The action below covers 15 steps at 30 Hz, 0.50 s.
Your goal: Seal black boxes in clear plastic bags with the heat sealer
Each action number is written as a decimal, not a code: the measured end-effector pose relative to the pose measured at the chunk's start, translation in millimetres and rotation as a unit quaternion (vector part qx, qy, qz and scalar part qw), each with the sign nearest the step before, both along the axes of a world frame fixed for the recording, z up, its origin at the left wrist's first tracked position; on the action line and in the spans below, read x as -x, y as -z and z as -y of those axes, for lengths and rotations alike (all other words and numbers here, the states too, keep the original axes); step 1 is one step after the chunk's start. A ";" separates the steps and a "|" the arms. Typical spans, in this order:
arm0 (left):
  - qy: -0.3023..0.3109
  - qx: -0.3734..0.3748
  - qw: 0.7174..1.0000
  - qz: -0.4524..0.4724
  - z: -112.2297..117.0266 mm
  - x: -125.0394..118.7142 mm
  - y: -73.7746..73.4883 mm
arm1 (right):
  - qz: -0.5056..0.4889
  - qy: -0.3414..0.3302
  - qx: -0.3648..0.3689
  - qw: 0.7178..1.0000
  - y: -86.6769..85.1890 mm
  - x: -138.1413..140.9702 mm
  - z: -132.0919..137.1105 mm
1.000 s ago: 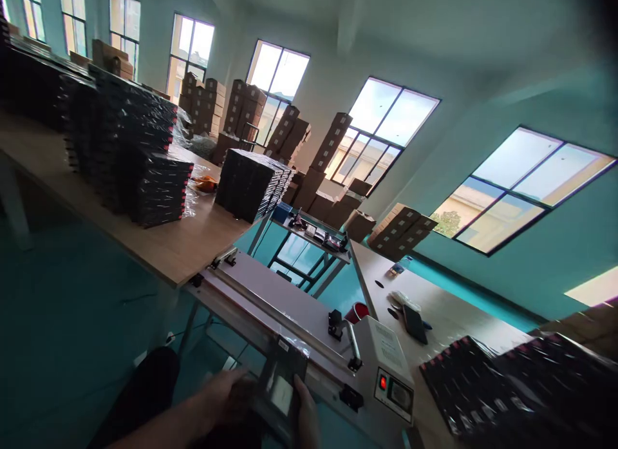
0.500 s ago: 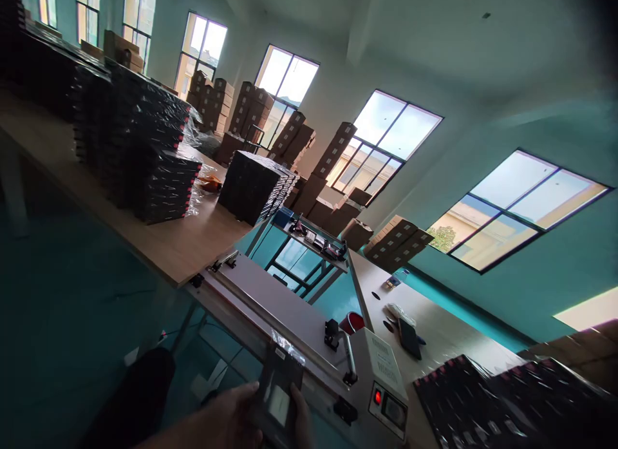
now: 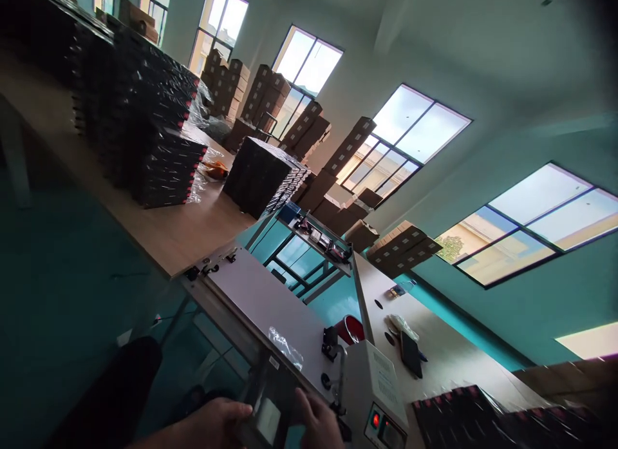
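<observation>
At the bottom edge both my hands grip a flat dark packet (image 3: pixel 273 404) wrapped in a clear plastic bag. My left hand (image 3: pixel 219 420) pinches its left side with the thumb on top. On the packet's right side sit the curled fingers of my right hand (image 3: pixel 316 420). The bag's open end (image 3: pixel 286 347) lies across the sealing bar of a white heat sealer (image 3: pixel 263 301). The sealer's control box (image 3: pixel 383 404) with a lit red switch stands just right of my right hand.
Tall stacks of dark flat boxes (image 3: pixel 145 127) stand on the long wooden table (image 3: pixel 159 233) to the left. More dark packets (image 3: pixel 483 417) lie at the lower right. A phone (image 3: pixel 410 353) and small items rest on the white table. Cardboard cartons (image 3: pixel 309 133) line the windows.
The packet's bag end has slid forward onto the sealer bar. My hands have dropped lower in the picture, and the camera has tilted further.
</observation>
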<state>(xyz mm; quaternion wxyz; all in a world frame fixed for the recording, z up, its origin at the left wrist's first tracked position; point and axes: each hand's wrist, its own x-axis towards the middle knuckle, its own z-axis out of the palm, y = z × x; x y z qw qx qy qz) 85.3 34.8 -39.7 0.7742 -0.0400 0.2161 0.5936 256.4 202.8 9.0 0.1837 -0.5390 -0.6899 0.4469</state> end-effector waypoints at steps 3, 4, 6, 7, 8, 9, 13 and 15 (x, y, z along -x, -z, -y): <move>0.003 -0.022 1.000 -0.010 -3.2 0.1 1.7 | 0.048 -0.049 -0.027 0.997 -39.4 24.6 -33.0; 0.009 -0.024 1.000 -0.014 -5.8 -1.1 5.0 | 0.049 -0.060 -0.030 0.997 -46.5 35.3 -45.1; 0.017 -0.030 0.999 -0.027 -12.4 -4.5 15.0 | 0.055 -0.084 -0.008 0.995 -52.0 57.2 -67.5; 0.015 -0.033 0.999 -0.036 -15.8 -6.3 20.8 | 0.061 -0.102 0.016 0.993 -51.3 67.7 -76.6; 0.010 -0.040 0.998 -0.044 -18.7 -7.7 26.0 | 0.068 -0.122 0.040 0.989 -49.5 77.3 -84.0; 0.005 -0.051 0.997 -0.049 -21.0 -8.7 30.1 | 0.078 -0.141 0.061 0.985 -47.0 85.9 -89.8; -0.002 -0.099 0.994 -0.052 -21.0 -7.0 27.9 | 0.132 -0.218 0.105 0.961 -36.7 107.8 -99.4; 0.003 -0.095 0.994 -0.056 -16.6 -4.7 16.9 | 0.163 -0.246 0.098 0.950 -32.5 112.1 -99.5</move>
